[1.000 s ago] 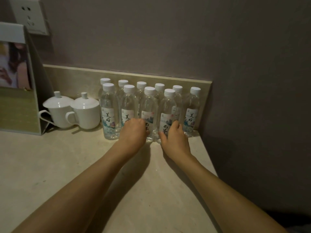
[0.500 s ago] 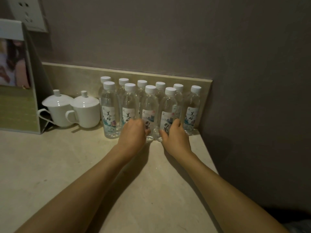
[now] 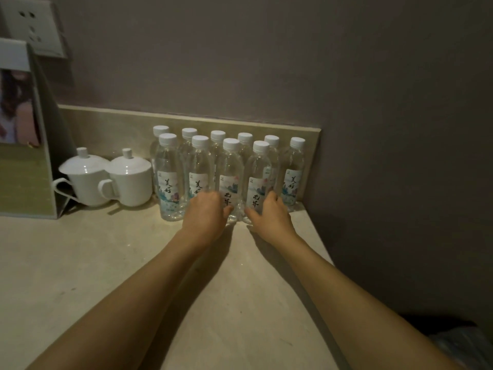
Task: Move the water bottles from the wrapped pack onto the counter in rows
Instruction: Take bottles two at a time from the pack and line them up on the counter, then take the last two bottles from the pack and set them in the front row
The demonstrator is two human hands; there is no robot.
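Several clear water bottles [image 3: 169, 180] with white caps and printed labels stand upright in two rows on the beige counter [image 3: 80, 263], against the low backsplash in the corner. My left hand [image 3: 205, 213] wraps the lower part of the second front-row bottle [image 3: 199, 166], its thumb reaching toward the third [image 3: 230, 169]. My right hand [image 3: 269, 216] holds the base of the fourth front-row bottle [image 3: 260, 172], with the thumb on its left side. A bit of crinkled plastic wrap [image 3: 461, 345] shows below the counter's right edge.
Two white lidded cups [image 3: 89, 180] [image 3: 130, 180] stand just left of the bottles. A standing display card [image 3: 24, 140] is at the far left, with a wall socket [image 3: 32, 25] above it. Walls close the back and right sides.
Both hands stay at the bases of the front-row bottles; only the view has shifted slightly.
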